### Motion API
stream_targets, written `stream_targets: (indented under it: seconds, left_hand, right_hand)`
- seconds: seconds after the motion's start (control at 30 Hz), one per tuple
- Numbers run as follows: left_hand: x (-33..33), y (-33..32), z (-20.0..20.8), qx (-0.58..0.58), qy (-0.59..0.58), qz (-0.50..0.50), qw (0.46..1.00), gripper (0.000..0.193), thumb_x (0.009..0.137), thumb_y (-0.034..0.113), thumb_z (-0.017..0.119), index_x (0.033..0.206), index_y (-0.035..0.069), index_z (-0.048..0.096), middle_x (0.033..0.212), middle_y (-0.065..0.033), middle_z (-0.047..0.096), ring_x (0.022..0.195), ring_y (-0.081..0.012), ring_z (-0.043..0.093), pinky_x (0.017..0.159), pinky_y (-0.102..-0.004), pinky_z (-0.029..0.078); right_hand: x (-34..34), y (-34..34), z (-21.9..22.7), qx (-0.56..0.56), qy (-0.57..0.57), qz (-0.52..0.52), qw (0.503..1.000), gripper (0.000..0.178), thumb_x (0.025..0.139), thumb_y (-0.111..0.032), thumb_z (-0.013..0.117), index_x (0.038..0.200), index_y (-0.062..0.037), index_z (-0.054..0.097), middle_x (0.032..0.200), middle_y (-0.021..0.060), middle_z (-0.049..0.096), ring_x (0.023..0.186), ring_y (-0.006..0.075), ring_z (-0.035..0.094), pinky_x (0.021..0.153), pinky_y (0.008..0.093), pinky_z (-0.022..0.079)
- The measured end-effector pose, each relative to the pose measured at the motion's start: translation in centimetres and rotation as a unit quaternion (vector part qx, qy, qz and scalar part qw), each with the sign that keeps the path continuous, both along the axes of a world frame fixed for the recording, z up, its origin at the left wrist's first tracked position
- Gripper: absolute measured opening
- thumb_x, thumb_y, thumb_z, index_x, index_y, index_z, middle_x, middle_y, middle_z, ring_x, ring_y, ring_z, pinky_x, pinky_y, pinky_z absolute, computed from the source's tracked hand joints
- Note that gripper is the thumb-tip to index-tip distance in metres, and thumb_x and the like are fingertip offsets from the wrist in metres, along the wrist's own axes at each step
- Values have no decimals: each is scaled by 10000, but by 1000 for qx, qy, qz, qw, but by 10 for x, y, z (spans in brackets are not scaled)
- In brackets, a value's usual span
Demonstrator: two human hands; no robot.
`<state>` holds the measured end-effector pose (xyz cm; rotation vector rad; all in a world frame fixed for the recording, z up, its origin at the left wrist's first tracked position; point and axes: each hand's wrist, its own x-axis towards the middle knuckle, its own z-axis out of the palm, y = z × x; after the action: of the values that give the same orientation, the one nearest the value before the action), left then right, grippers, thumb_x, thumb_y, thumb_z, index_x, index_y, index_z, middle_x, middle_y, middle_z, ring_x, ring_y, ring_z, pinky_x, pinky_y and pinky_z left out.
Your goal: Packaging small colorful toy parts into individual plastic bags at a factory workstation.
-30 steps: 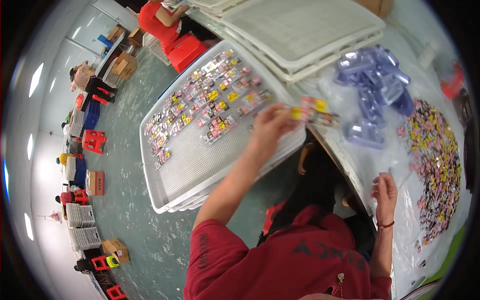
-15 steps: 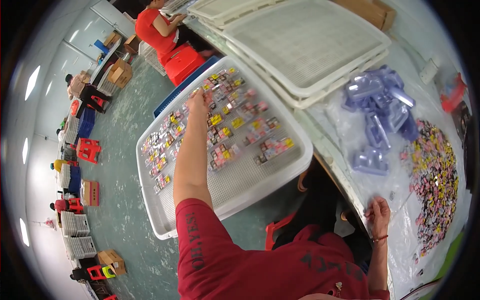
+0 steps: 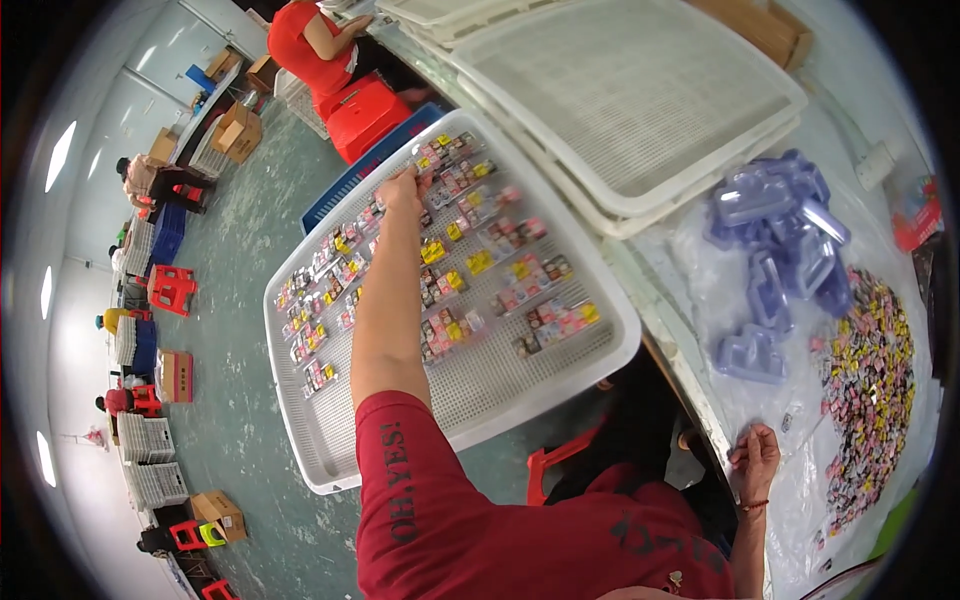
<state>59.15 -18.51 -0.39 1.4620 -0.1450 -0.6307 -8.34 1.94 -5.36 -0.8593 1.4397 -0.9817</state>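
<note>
My left hand (image 3: 401, 192) reaches over a large white perforated tray (image 3: 325, 440), its fingers drawn together among the small packs near the far edge. What they hold, if anything, is hidden. Clear packs with small pink, yellow and black pieces (image 3: 556, 328) lie in rows across the tray, partly covered by my forearm. My right hand (image 3: 757, 462) rests at the worktable's edge, palm up, with loosely curled fingers apart and nothing visible in them. Nearby are bluish clear plastic shells (image 3: 770, 225) in a heap and a pile of small mixed-colour pieces (image 3: 872, 400).
Stacked white trays (image 3: 625, 100) stand on the table beyond my tray. A blue crate (image 3: 365, 165) shows beneath the tray's far side. A person in red (image 3: 305, 50) works by a red stool (image 3: 368, 118). Cardboard boxes (image 3: 238, 135) and other workers line the left wall.
The view has shifted slightly, and the shells and small pieces appear lower. My left hand stays at the tray's far part, a little farther up. My right hand's fingers have shifted slightly.
</note>
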Motion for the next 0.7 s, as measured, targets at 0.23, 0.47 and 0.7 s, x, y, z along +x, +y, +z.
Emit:
stream_targets:
  seconds: [0.23, 0.47, 0.7]
  left_hand:
    - [-31, -1, 29, 226, -266, -61, 935, 171, 841, 57, 634, 861, -106, 588, 622, -164, 601, 467, -256, 604, 458, -327, 521]
    - [-19, -2, -7, 295, -641, 82, 703, 368, 793, 283, 706, 937, -47, 630, 925, -227, 647, 851, -338, 655, 758, -411, 524]
    - [-40, -11, 8, 336, -643, -165, 669, 255, 776, 310, 708, 969, 141, 715, 1062, -78, 656, 973, -292, 625, 800, -433, 498]
  right_hand:
    - [2, 0, 4, -1, 26, -5, 1000, 141, 939, -178, 572, 1027, -69, 552, 737, 18, 576, 504, 79, 548, 432, 186, 397]
    - [5, -1, 2, -17, 16, 2, 1000, 154, 940, -194, 575, 1016, -61, 557, 738, 19, 571, 504, 69, 523, 437, 182, 385]
    - [8, 2, 6, -16, 23, -7, 1000, 153, 938, -201, 581, 1011, -68, 557, 725, 10, 568, 497, 66, 523, 437, 179, 379]
